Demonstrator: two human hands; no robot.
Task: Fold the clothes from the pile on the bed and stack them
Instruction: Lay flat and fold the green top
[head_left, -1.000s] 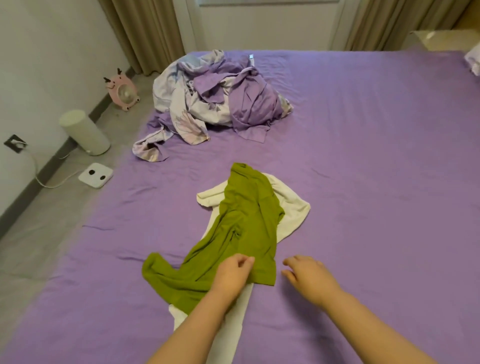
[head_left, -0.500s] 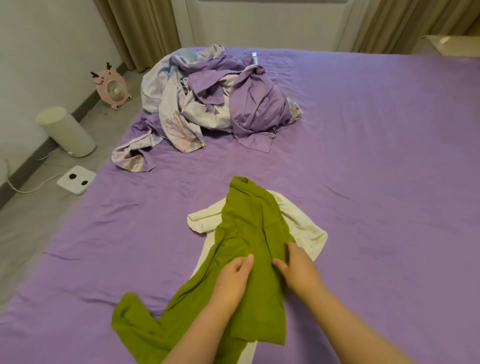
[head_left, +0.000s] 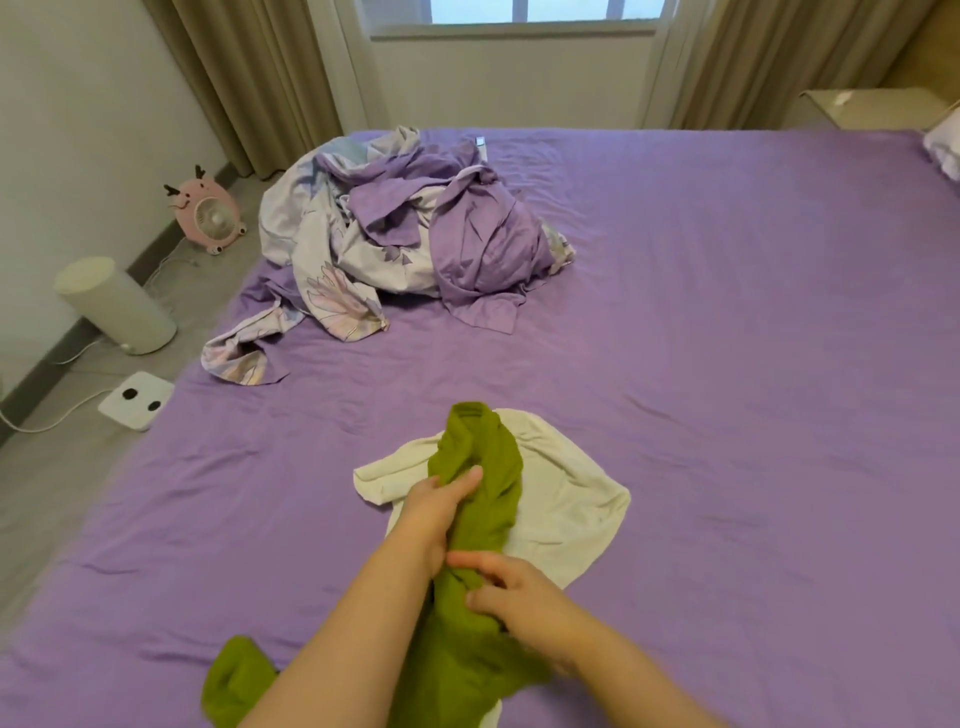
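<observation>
A green garment lies bunched lengthwise over a cream garment on the purple bed. My left hand lies along the green garment's left side, fingers stretched forward against the cloth. My right hand grips the green cloth lower down, fingers curled into it. One green sleeve trails off to the lower left, near the bed's front edge. A pile of purple and floral clothes sits at the far left of the bed.
On the floor to the left stand a pink fan, a cream cylinder and a white scale with a cable. A nightstand is at the back right. Curtains and a window lie beyond the bed.
The green garment has been gathered into a narrower bundle. My right hand moved from its right edge onto its lower middle and took hold; my left hand slid forward.
</observation>
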